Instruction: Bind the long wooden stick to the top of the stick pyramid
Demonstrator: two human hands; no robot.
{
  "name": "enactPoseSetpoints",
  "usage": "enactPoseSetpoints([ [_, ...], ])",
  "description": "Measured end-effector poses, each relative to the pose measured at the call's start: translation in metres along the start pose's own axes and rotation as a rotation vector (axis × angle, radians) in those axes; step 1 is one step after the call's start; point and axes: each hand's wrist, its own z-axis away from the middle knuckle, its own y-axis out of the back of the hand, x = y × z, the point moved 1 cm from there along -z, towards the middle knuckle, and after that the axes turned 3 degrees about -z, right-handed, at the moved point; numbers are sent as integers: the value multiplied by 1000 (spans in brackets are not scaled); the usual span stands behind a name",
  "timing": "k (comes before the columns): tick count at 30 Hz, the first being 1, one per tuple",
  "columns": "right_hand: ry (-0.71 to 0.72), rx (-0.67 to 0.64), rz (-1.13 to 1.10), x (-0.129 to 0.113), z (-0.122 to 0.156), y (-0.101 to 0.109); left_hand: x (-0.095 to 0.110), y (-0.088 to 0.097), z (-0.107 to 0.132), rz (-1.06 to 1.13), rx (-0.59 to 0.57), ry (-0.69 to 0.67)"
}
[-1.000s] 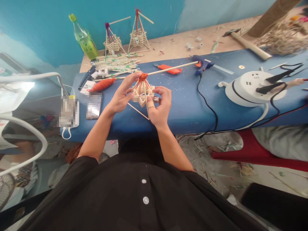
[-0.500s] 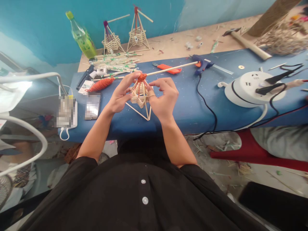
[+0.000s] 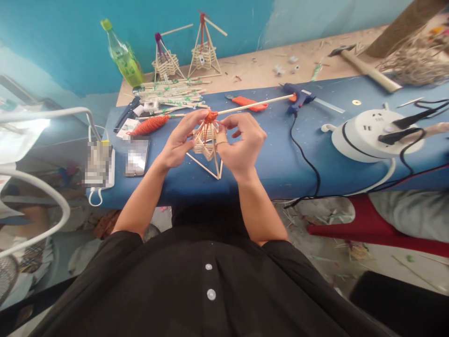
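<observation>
I hold a small model made of thin wooden sticks [image 3: 206, 146] over the near edge of the blue table [image 3: 280, 154]. Orange thread binds its top [image 3: 210, 115], and a long stick [image 3: 256, 104] juts out from there to the right. My left hand [image 3: 178, 140] grips the model's left side, with its fingertips up at the thread knot. My right hand [image 3: 242, 145] is closed on the right side, pinching near the knot; a tan bandage wraps one finger.
A spool of orange thread [image 3: 149, 125], a phone [image 3: 136, 157] and loose sticks [image 3: 168, 93] lie to the left. Two finished stick models [image 3: 205, 51] and a green bottle [image 3: 122, 56] stand behind. A glue gun [image 3: 296, 96], orange cutter [image 3: 249, 102], white power strip [image 3: 375, 135] and hammer [image 3: 365, 68] sit to the right.
My right hand moved up from the model's lower right side to pinch near the thread knot. The model tilted slightly. My left hand kept its grip.
</observation>
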Motion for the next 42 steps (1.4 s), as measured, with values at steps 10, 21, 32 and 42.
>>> enactPoseSetpoints([
  [10, 86, -119, -3, -17, -10, 14, 11, 4, -1, -31, -13, -57],
  [21, 174, -313, 49, -6, -31, 34, 12, 3, -7, -64, 1, -156],
  [32, -13, -195, -87, -5, -10, 12, 9, 1, -1, -52, 10, -20],
  [42, -53, -167, -134, 9, -6, 10, -6, -6, 5, -4, 65, -72],
])
